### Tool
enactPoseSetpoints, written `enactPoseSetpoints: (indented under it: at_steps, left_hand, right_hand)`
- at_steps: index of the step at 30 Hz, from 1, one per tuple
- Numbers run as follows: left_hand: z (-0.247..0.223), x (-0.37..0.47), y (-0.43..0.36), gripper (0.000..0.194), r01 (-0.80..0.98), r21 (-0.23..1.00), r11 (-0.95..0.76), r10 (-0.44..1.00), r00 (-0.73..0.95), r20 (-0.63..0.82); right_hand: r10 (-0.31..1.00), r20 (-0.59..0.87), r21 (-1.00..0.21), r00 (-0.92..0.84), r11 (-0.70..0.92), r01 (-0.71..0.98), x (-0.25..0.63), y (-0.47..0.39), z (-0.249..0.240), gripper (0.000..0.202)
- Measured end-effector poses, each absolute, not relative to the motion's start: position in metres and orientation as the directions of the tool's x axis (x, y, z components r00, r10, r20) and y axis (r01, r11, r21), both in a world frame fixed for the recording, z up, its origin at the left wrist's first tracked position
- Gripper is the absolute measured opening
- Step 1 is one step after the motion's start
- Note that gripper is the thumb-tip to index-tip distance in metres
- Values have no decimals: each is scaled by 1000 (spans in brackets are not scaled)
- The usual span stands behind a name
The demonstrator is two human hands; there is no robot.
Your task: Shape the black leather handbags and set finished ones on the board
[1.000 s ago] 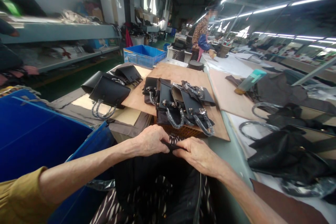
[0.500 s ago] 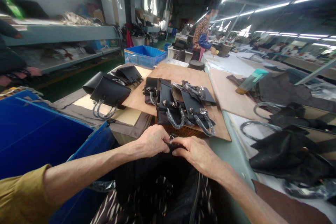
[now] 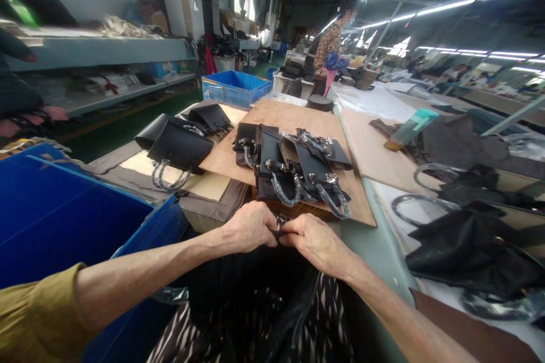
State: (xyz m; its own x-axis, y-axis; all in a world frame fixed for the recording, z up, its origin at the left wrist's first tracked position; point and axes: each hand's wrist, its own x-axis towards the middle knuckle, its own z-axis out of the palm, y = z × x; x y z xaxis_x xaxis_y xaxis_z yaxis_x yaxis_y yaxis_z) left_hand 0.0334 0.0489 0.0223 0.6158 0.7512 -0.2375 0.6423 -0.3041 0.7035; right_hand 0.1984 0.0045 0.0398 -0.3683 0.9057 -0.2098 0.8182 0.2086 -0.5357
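Observation:
On my lap lies a black handbag point(image 3: 251, 278), its dark inside facing up toward me. My left hand point(image 3: 252, 228) pinches the bag's far edge. Close beside it, my right hand point(image 3: 317, 241) grips the same edge, thumb and fingers pressed together. The fingertips of both hands nearly meet, and the bit of edge between them is mostly hidden. Patterned dark-and-white cloth point(image 3: 170, 334) shows under the bag. Just beyond my hands, several black handbags point(image 3: 272, 150) with plastic-wrapped handles lie on a brown board point(image 3: 230, 161).
A large blue bin point(image 3: 76, 210) stands at my left. More black bags point(image 3: 179, 144) rest on a padded surface behind it. At right, a worktable point(image 3: 394, 261) carries soft black bags point(image 3: 472, 238) and a teal-capped bottle point(image 3: 411, 130). A co-worker point(image 3: 327, 51) stands farther back.
My right hand has shifted slightly up and turned along the bag's edge; the bag's right side has folded inward. The co-worker's arm has lifted from the table.

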Motion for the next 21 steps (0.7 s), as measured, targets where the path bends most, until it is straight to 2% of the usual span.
enactPoseSetpoints:
  at_steps: [3,9,14,17,21]
  left_hand:
    - [25,34,48,15,659,687,-307,747,614,-256]
    - [25,32,49,21,673,668,-318,750,610,-258]
    - [32,9,51,42,609,727,-318,695,671,-258]
    - [33,-9,50,43,598,756,-266,674,676,-297]
    - [27,-26,49,29,547,826,-137,631,691,-353]
  right_hand:
    - [882,-255,-525,-396,217,823,198,5,44,19]
    - [859,-267,-593,-437,210,777,195,8,43,22]
    - [853,-230,-653,-469,222,724,196,8,38,17]
    - [860,-236,-644,-453,210,736,197,7,39,18]
    - [858,-267,-643,-438,180,744,196,7,39,20]
